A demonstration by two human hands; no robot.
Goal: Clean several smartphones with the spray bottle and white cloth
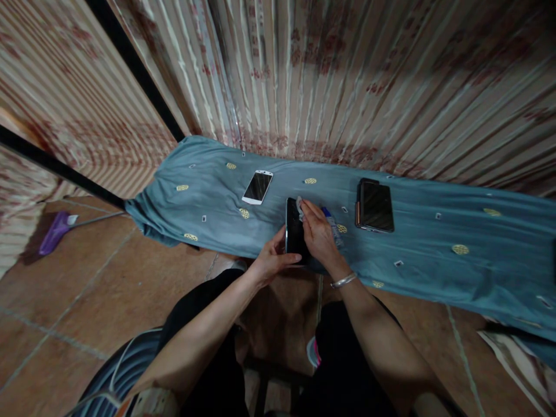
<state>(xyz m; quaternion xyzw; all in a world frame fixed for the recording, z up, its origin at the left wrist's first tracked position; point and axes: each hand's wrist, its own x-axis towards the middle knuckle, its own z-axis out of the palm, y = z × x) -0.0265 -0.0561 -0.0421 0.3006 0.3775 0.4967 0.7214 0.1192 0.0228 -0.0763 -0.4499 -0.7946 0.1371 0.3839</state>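
A striped curtain (347,75) hangs across the top of the frame, and a brown tiled floor (108,289) fills the lower left. A long bench covered with a blue cloth (456,231) runs across the middle.

Near the center, the left hand (271,260) holds a black phone (294,231) by its edge, fingers wrapped around it. The phone stands tilted up over the near edge of the bench. The right hand (319,234) presses a small pale cloth (299,204) against the top of the phone's screen. It wears a silver bracelet (343,281) on the wrist.

Just right of that hand a small blue bottle (332,223) lies on the cloth. A white phone (258,187) lies up and left of the hands. A dark stack of phones (376,205) lies to the right. A purple mop (54,231) rests on the floor at the far left.
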